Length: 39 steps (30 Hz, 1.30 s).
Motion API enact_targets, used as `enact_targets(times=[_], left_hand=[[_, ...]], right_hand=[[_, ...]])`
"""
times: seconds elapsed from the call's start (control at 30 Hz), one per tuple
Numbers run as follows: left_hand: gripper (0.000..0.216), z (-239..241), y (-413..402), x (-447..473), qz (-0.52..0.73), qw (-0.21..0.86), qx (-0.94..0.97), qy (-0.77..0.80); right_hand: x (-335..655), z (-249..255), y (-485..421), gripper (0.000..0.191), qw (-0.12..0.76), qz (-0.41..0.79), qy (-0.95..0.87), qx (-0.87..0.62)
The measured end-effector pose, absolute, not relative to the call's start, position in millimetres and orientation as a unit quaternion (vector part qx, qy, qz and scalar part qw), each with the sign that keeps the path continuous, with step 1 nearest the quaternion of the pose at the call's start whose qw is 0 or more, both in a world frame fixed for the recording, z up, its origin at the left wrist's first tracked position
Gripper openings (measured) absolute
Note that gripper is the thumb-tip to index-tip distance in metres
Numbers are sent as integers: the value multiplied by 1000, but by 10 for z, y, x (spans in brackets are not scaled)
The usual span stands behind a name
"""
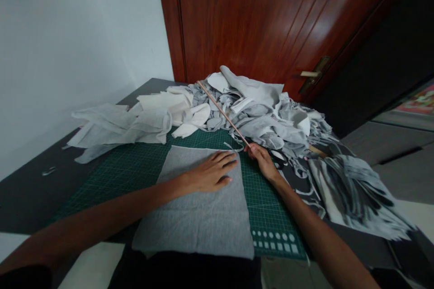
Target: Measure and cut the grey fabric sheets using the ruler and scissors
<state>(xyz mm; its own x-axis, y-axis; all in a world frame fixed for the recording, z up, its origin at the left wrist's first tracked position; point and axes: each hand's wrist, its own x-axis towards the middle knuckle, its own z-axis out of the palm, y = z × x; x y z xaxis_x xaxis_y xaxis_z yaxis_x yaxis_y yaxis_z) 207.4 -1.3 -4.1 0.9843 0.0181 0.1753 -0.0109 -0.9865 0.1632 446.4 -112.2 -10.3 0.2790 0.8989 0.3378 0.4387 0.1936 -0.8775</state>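
Observation:
A piece of grey fabric [203,216] lies spread on the green cutting mat [115,176], its near edge hanging over the front of the table. My left hand [213,172] rests flat on the upper part of this fabric, fingers stretched out. My right hand [261,158] grips one end of a long, thin, straight stick [225,116], perhaps a ruler seen edge-on. The stick slants away to the upper left, over the scrap pile. A thin fabric strip [233,148] lies by the fabric's far right corner.
A heap of grey and white scraps [264,113] covers the back of the table. Crumpled light cloth [125,124] lies at the left. Stacked grey pieces [356,189] sit at the right. Behind stand a wooden door [244,22] and a white wall [84,31].

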Motion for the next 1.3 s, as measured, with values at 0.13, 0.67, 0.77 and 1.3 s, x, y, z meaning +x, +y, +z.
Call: enact_targets(times=[0.13, 0.67, 0.77, 1.3], left_hand=[[62, -43, -90, 2054, 93, 90, 992, -9], [53, -91, -156, 2051, 141, 123, 982, -16], [48, -74, -137, 2051, 157, 108, 982, -16], [24, 21, 1400, 910, 309, 360, 860, 189]], right_hand=[[4489, -92, -1176, 56, 514, 169, -569, -619], [4413, -146, -1098, 54, 409, 51, -613, -674], [4418, -124, -1155, 51, 414, 59, -601, -681], [4271, -15, -1262, 36, 280, 119, -723, -620]])
